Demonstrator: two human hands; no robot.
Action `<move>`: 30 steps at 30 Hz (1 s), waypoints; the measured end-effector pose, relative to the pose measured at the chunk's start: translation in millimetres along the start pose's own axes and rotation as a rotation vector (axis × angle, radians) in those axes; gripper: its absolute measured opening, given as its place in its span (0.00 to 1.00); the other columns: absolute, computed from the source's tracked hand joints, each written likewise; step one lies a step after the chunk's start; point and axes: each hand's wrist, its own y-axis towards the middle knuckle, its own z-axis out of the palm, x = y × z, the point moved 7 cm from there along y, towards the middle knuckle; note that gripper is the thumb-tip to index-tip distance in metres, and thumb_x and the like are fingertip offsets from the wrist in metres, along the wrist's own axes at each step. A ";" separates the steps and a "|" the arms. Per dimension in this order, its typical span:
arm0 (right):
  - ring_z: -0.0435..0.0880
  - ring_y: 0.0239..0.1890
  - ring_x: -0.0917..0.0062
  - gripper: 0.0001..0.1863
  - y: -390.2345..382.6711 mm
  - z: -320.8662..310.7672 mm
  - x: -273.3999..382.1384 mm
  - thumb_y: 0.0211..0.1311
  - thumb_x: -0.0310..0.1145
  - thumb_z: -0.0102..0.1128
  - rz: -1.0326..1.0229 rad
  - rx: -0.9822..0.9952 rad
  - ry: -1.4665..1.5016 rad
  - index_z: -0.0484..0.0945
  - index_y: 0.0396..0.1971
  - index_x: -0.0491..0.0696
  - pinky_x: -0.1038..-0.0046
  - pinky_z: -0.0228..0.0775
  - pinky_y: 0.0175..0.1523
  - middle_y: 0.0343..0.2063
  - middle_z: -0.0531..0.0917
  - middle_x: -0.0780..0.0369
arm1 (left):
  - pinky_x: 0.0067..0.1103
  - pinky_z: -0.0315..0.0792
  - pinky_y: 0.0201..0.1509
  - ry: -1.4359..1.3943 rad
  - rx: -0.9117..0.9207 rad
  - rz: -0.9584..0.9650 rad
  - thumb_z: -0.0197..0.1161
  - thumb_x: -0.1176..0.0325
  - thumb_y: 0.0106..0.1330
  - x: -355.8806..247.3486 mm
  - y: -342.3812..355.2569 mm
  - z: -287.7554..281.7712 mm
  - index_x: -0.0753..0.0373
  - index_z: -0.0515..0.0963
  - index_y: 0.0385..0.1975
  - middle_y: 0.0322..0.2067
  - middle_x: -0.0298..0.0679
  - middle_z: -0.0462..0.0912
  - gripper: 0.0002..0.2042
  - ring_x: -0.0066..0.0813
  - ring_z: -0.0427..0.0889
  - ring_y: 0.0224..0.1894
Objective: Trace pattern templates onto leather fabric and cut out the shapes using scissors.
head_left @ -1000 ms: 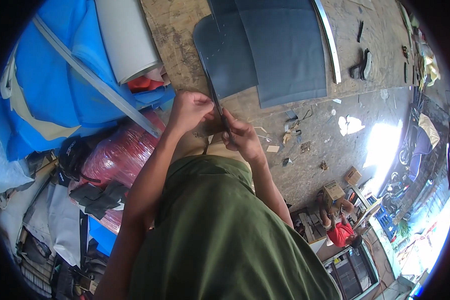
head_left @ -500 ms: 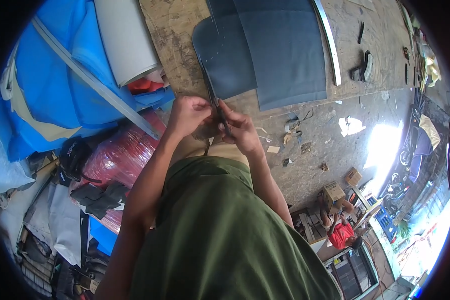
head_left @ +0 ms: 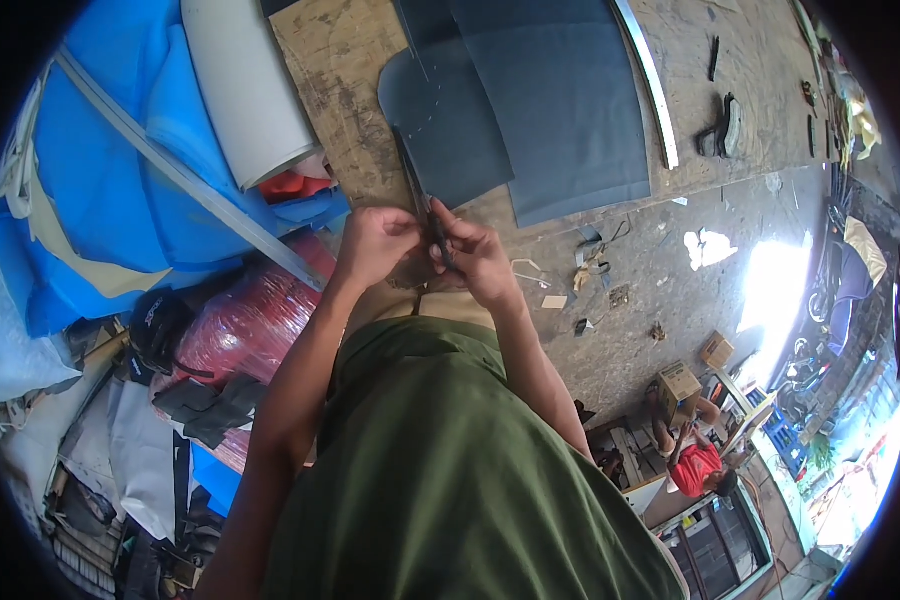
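My right hand [head_left: 482, 262] is closed around the dark handles of a pair of scissors [head_left: 410, 168]. Its long blades point away from me, along the left edge of a dark grey-blue sheet [head_left: 455, 145] with a rounded corner. Just left of the handles, my left hand [head_left: 372, 248] is closed in a pinch. What lies between its fingertips is too small or hidden to make out. A second, larger dark sheet [head_left: 575, 125] lies against the first one on the worn wooden table [head_left: 340, 100]. Pale marks show on the rounded sheet.
A metal straightedge [head_left: 650, 75] lies right of the sheets, with dark curved pieces [head_left: 725, 130] beyond it. At left are a white roll [head_left: 245, 100], blue sheeting [head_left: 100, 190] and a plastic-wrapped red bundle [head_left: 245, 325]. A person in red [head_left: 695, 468] sits at lower right near cardboard boxes [head_left: 678, 388].
The whole view has shifted slightly. Both hands have come a little toward me relative to the sheet, the scissors with them; their grips look the same.
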 end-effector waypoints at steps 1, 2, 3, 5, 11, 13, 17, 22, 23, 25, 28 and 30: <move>0.74 0.24 0.87 0.34 -2.2 -0.6 -0.6 0.67 0.15 0.57 0.015 -0.003 0.022 0.71 0.74 0.48 0.87 0.58 0.24 0.33 0.86 0.63 | 0.15 0.76 0.31 -0.024 -0.002 -0.030 0.67 0.75 0.63 0.3 -1.5 -0.8 0.72 0.87 0.35 0.26 0.40 0.89 0.07 0.21 0.83 0.25; 0.75 0.24 0.87 0.34 -4.6 0.2 -2.5 0.68 0.15 0.58 0.026 -0.008 0.049 0.71 0.74 0.48 0.87 0.58 0.23 0.33 0.86 0.63 | 0.15 0.76 0.31 -0.043 0.000 -0.060 0.67 0.75 0.63 -0.3 -2.8 -3.8 0.72 0.87 0.35 0.26 0.39 0.89 0.07 0.21 0.83 0.25; 0.75 0.24 0.87 0.34 -7.6 1.3 -5.0 0.68 0.16 0.58 0.038 -0.012 0.075 0.72 0.74 0.49 0.88 0.58 0.23 0.33 0.86 0.63 | 0.15 0.76 0.31 -0.063 0.002 -0.090 0.67 0.75 0.64 -0.4 -4.3 -7.6 0.72 0.87 0.35 0.26 0.39 0.89 0.07 0.22 0.84 0.24; 0.75 0.24 0.87 0.32 -17.4 2.6 -6.2 0.70 0.18 0.59 0.074 -0.051 0.047 0.73 0.74 0.50 0.87 0.58 0.23 0.32 0.86 0.63 | 0.16 0.77 0.30 0.001 0.038 -0.177 0.65 0.76 0.66 -5.0 -5.5 -23.1 0.72 0.86 0.36 0.25 0.39 0.88 0.06 0.23 0.84 0.23; 0.75 0.24 0.85 0.30 -70.6 24.7 -2.1 0.75 0.27 0.62 0.118 -0.034 0.076 0.70 0.75 0.53 0.86 0.59 0.25 0.30 0.84 0.63 | 0.19 0.79 0.31 0.409 -0.129 -0.095 0.64 0.71 0.72 -96.6 17.7 -94.5 0.74 0.86 0.38 0.24 0.40 0.87 0.10 0.25 0.85 0.24; 0.73 0.25 0.84 0.32 -72.9 49.6 -5.8 0.77 0.30 0.61 0.118 0.018 0.156 0.67 0.78 0.53 0.84 0.60 0.27 0.31 0.83 0.62 | 0.18 0.79 0.31 0.457 -0.194 0.052 0.64 0.71 0.73 -111.2 41.1 -98.8 0.74 0.86 0.38 0.24 0.40 0.87 0.10 0.25 0.85 0.24; 0.76 0.27 0.82 0.33 -45.8 85.1 -31.8 0.78 0.31 0.61 0.029 -0.025 0.261 0.63 0.79 0.55 0.84 0.66 0.31 0.31 0.83 0.62 | 0.19 0.78 0.30 0.318 -0.234 0.109 0.64 0.69 0.72 -125.6 88.6 -94.9 0.72 0.86 0.36 0.24 0.38 0.87 0.10 0.26 0.85 0.24; 0.82 0.30 0.79 0.38 1.8 125.0 -74.4 0.78 0.28 0.60 -0.138 -0.176 0.299 0.55 0.82 0.55 0.81 0.75 0.39 0.33 0.84 0.63 | 0.18 0.76 0.28 0.124 -0.181 -0.034 0.66 0.67 0.72 -122.7 108.4 -88.8 0.71 0.86 0.34 0.23 0.37 0.87 0.11 0.25 0.84 0.22; 0.82 0.31 0.79 0.40 9.8 132.0 -75.5 0.78 0.27 0.60 -0.191 -0.242 0.331 0.52 0.83 0.54 0.81 0.74 0.39 0.34 0.84 0.63 | 0.18 0.76 0.27 0.107 -0.170 -0.049 0.66 0.67 0.72 -124.0 108.1 -88.3 0.72 0.86 0.35 0.23 0.37 0.87 0.12 0.25 0.83 0.22; 0.81 0.31 0.79 0.41 23.9 143.2 -76.4 0.78 0.26 0.60 -0.255 -0.321 0.379 0.49 0.84 0.54 0.80 0.74 0.39 0.34 0.84 0.63 | 0.17 0.76 0.27 0.106 -0.142 -0.065 0.67 0.66 0.72 -127.7 109.1 -89.3 0.72 0.86 0.35 0.23 0.37 0.87 0.12 0.24 0.82 0.21; 0.80 0.35 0.77 0.43 43.3 159.4 -75.5 0.79 0.28 0.59 -0.302 -0.321 0.423 0.45 0.84 0.58 0.78 0.76 0.42 0.37 0.83 0.61 | 0.15 0.72 0.24 0.279 0.012 -0.193 0.69 0.66 0.70 -125.7 110.4 -89.1 0.72 0.85 0.35 0.23 0.39 0.87 0.12 0.22 0.79 0.18; 0.79 0.36 0.77 0.44 53.1 168.9 -74.1 0.80 0.28 0.59 -0.321 -0.328 0.451 0.43 0.84 0.60 0.77 0.76 0.43 0.38 0.83 0.61 | 0.15 0.71 0.23 0.350 0.070 -0.238 0.69 0.66 0.70 -120.7 112.6 -87.5 0.72 0.85 0.36 0.23 0.39 0.87 0.12 0.21 0.77 0.17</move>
